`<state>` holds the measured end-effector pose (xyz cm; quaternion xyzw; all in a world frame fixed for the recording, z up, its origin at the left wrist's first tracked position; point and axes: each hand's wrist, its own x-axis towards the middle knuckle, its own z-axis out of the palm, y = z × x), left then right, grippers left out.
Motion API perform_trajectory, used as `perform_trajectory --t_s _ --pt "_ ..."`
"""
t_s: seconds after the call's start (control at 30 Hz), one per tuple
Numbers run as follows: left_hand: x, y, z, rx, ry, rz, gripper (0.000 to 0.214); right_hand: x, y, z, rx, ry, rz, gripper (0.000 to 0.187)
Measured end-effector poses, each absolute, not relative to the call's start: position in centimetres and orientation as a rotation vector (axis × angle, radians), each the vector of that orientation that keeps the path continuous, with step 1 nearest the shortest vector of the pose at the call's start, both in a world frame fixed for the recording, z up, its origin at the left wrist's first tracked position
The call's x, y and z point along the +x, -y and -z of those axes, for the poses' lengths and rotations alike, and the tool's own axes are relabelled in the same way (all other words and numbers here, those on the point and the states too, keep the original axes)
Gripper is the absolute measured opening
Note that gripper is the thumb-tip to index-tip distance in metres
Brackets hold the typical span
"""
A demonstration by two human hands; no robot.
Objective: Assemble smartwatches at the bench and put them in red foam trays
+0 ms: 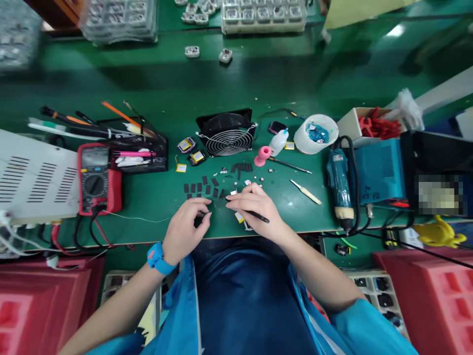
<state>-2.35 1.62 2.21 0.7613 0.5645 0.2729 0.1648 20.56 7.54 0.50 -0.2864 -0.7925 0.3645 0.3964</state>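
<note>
My right hand (254, 204) is closed around slim black tweezers (258, 216), whose tips point left toward my other hand. Beside it, my left hand (188, 222) has its fingers curled toward the thumb. A small dark thing (202, 214) shows between them, too little of it to name. Several small black rectangular pieces (199, 187) lie on the green mat just beyond both hands, with a tighter row of dark strips (244, 167) farther off. Partly under my right hand is a small yellow-and-silver battery (239, 217).
A fan with a wire guard (229, 140) stands behind the pieces. On the left are a red multimeter (94, 180) and a black tool box (158, 153). Rightward lie a pink-based bottle (278, 143), a white tub (301, 140), a light-handled blade (308, 193) and a teal electric screwdriver (338, 177).
</note>
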Motion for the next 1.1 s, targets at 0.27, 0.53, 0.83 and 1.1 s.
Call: perform_trajectory --t_s 0.27,0.53,0.83,1.1 --pt "-2.1 -3.3 -2.0 2.575 -1.447 -0.421 0.017 20.3 -8.9 0.5 -0.703 2.052 -0.902 0.016" --pt "-1.8 -3.7 -2.8 2.682 -1.419 -0.283 0.024 22.3 -6.6 -2.2 -0.844 1.829 -1.062 0.012" --pt "2.1 -1.9 -1.3 2.428 -1.096 -0.675 0.031 29.1 -7.1 -2.7 -1.634 2.414 -0.172 0.041" --pt "1.6 -2.8 -0.9 2.381 -1.018 -0.62 0.029 25.3 -3.3 -1.3 -1.012 2.409 -0.526 0.016"
